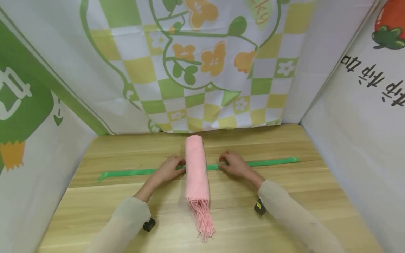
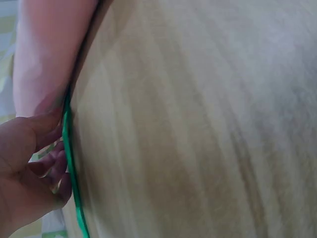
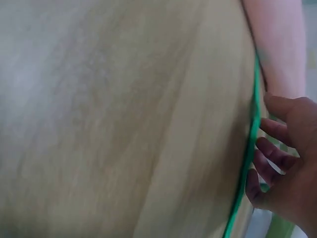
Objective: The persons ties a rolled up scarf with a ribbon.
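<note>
A rolled pink scarf [image 1: 197,168] with a fringed near end lies on the wooden table [image 1: 284,211], pointing away from me. It lies across a long green ribbon [image 1: 133,172] that runs left to right under it. My left hand [image 1: 178,166] is at the ribbon just left of the scarf, fingers curled on it. My right hand [image 1: 224,162] does the same just right of the scarf. In the left wrist view the left hand's fingers [image 2: 49,163] curl at the ribbon [image 2: 69,148] beside the scarf [image 2: 44,49]. In the right wrist view the right hand's fingers [image 3: 270,153] touch the ribbon [image 3: 250,144].
Printed cloth panels wall the table at the back [image 1: 202,70], left [image 1: 28,140] and right [image 1: 364,123]. Bare wood lies on both sides of the scarf and toward the front edge. Small black devices sit at both wrists.
</note>
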A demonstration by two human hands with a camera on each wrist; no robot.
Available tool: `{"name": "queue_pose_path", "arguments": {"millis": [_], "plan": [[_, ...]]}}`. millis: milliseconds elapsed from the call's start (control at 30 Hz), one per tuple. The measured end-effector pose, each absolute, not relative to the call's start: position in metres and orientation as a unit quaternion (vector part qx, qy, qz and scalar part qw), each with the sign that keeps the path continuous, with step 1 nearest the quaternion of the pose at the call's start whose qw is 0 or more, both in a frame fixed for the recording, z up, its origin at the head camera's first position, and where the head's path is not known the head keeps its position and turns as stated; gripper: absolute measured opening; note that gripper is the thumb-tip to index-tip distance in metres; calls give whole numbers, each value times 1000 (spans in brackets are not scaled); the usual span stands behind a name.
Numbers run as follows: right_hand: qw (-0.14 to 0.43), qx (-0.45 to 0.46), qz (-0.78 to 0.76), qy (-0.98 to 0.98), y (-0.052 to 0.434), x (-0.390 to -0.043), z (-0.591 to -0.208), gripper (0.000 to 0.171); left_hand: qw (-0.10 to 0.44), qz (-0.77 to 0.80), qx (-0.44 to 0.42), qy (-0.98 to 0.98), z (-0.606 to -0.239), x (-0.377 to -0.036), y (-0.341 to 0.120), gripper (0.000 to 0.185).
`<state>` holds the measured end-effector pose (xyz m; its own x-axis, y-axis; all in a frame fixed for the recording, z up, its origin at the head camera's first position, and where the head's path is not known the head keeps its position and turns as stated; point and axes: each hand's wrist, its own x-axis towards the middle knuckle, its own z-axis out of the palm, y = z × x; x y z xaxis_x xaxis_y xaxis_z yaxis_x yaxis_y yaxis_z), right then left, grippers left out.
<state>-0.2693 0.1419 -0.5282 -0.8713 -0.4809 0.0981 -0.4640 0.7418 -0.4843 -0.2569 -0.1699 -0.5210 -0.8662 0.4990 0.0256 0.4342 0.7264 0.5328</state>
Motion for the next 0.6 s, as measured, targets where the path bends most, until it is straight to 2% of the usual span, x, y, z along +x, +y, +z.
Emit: {"name": "queue_pose_path", "arguments": {"millis": [167,267,400,600], "plan": [[-3,-297,-179,938,134,-274,-532,23,56,254,242,935,-523,-256,-166,13],[16,-318,-182,930,134,-277,-529,23,60,249,254,933,-521,-258,-166,11],[110,-313,-247,910,139,-282,-519,20,93,284,266,916,-520,-263,-170,9],[286,-266,-366,845,148,-287,-509,26,204,382,218,874,-513,-264,-175,22]]}}
